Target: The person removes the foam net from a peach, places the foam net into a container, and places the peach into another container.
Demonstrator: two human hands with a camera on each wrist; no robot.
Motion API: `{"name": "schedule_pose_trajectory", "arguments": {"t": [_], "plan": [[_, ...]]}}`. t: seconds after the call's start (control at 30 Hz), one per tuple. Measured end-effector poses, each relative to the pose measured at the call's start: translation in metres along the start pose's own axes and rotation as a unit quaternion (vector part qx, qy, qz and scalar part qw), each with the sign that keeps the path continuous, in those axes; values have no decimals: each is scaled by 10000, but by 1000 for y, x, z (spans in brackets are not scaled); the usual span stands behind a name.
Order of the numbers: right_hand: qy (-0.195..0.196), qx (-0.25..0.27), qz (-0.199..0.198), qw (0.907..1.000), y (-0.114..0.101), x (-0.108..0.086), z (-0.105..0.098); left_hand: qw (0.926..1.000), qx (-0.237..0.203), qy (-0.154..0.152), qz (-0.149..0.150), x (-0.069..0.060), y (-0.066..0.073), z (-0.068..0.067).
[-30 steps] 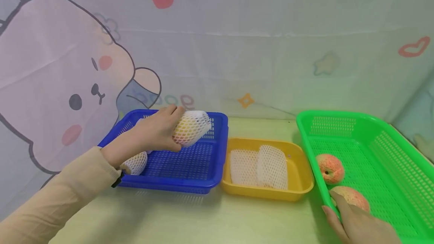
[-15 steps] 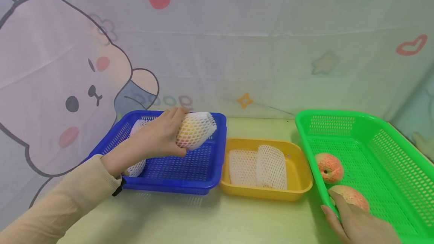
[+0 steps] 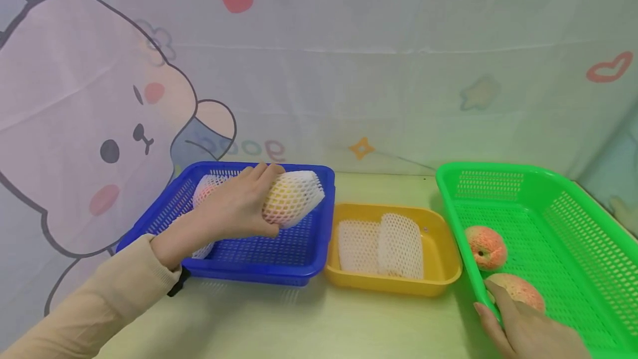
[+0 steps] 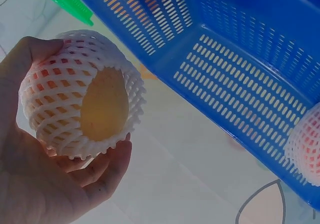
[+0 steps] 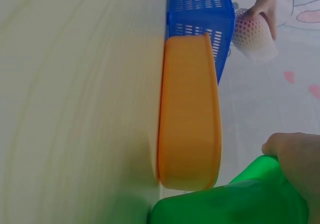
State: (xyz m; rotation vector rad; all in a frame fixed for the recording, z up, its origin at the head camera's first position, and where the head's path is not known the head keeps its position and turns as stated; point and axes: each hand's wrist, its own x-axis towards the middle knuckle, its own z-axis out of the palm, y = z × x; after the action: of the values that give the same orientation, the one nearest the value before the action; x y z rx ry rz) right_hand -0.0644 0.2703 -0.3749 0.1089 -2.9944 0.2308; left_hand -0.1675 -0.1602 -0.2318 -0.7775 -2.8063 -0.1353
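Two hands in my feed, both busy. Left hand (image 3: 239,206): grip curled round a yellow-and-pink round fruit in a white foam net (image 3: 294,198), thumb on one side, fingers on the other. From the left wrist I see bare yellow skin at the net's open end. That fruit is up off the bench (image 3: 279,320), higher than the rim of the rectangular blue plastic basket (image 3: 326,226); the right-wrist view shows it raised too. Right hand (image 3: 533,326): grip pinching the rim of the big bright-green plastic basket (image 3: 573,259), thumb outside, finger over the edge; I can't tell if it touches the nearer fruit. Inside the green one, two bare pink-and-yellow peach-like fruits sit near its left wall, one farther (image 3: 485,248), one nearer (image 3: 518,292). Blue basket has a pink fruit in a white net (image 3: 204,187) at its left side, plus more white netting (image 3: 203,251) mostly hidden by my left forearm. Between the baskets, a shallow orange-yellow plastic tray (image 3: 389,287) holds two white foam net sleeves, a flat left one (image 3: 359,245) and a right one (image 3: 400,245) lying against it. Pale cartoon-print cloth (image 3: 349,26) behind everything.
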Motion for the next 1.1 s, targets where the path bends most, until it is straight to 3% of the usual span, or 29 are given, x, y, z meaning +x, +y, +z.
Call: {"name": "schedule_pose_trajectory", "arguments": {"t": [0.47,0.77,1.1], "plan": [[-48,-57,30,10000,-3,0,-4,9984,-463,45,-307,-8,16,-1],[-68,-64,58,9999,-3,0,-4,9981,-578,77,-214,-7,19,6],[-56,-74,64,9999,-4,0,-5,9915,-1257,191,-281,-6,23,8]]}}
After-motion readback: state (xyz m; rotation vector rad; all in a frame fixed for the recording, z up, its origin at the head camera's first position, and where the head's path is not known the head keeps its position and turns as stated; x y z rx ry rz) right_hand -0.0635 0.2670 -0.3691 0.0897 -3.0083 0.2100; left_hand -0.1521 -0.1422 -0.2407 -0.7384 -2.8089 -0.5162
